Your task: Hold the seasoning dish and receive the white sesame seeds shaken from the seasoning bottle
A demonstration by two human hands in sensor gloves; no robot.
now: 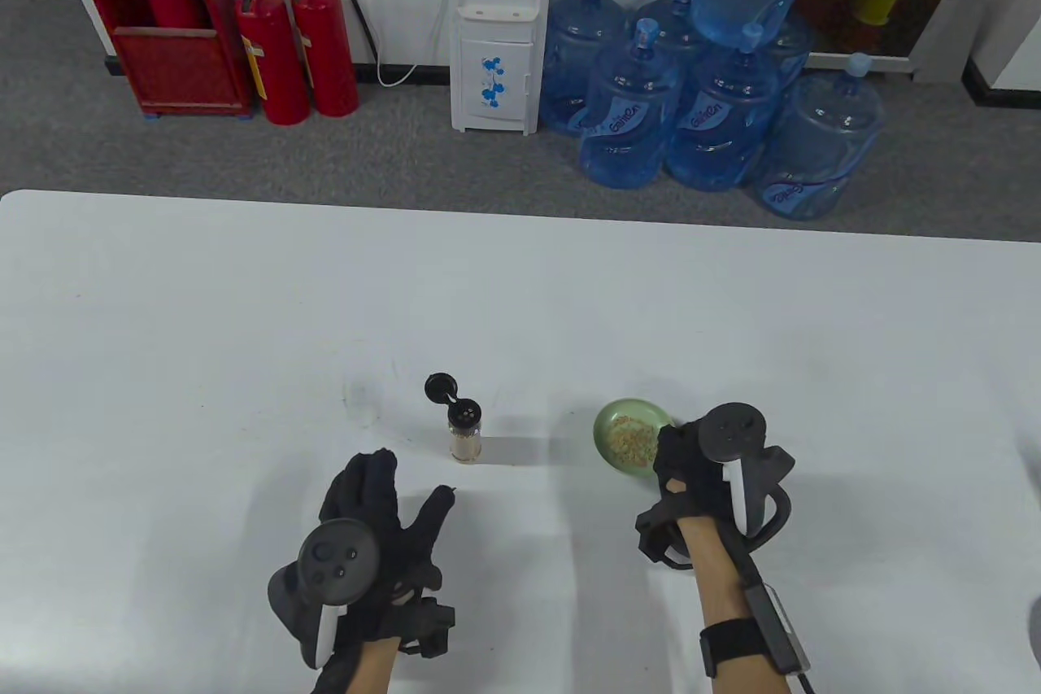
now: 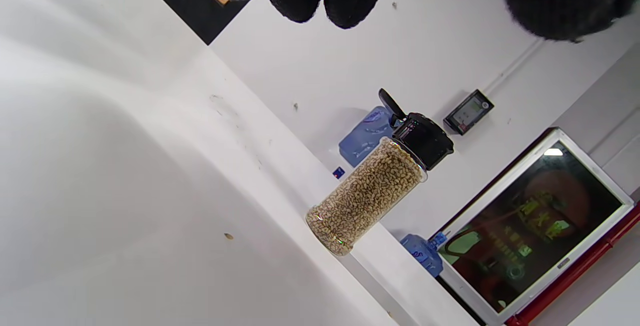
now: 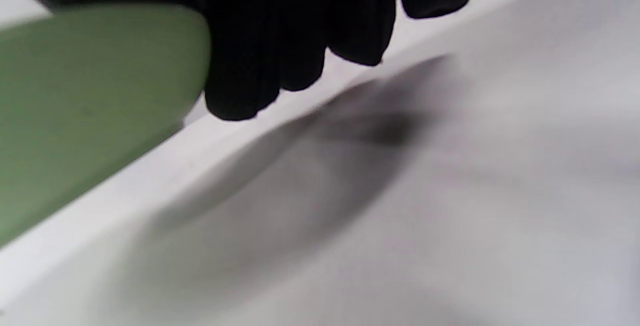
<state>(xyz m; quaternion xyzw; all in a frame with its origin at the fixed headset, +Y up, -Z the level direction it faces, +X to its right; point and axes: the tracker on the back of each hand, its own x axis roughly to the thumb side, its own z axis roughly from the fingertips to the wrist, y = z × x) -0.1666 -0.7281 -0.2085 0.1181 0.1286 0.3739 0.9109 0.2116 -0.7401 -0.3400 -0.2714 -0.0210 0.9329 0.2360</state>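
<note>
A clear seasoning bottle [image 1: 465, 434] full of white sesame seeds stands upright on the white table [image 1: 244, 336], its black flip lid [image 1: 439, 387] open. It also shows in the left wrist view [image 2: 367, 196]. A green seasoning dish [image 1: 628, 434] holding a heap of seeds sits to its right. My right hand [image 1: 667, 450] grips the dish's right rim. In the right wrist view its fingers [image 3: 260, 65] lie against the dish's underside [image 3: 85, 110]. My left hand [image 1: 411, 482] is open and empty, fingers spread, just in front and left of the bottle, apart from it.
A small clear smudge or glass-like object [image 1: 358, 401] sits left of the bottle; I cannot tell what it is. One loose seed [image 2: 228, 236] lies on the table. Beyond the table's far edge are water jugs [image 1: 699, 116] and fire extinguishers [image 1: 297, 47] on the floor.
</note>
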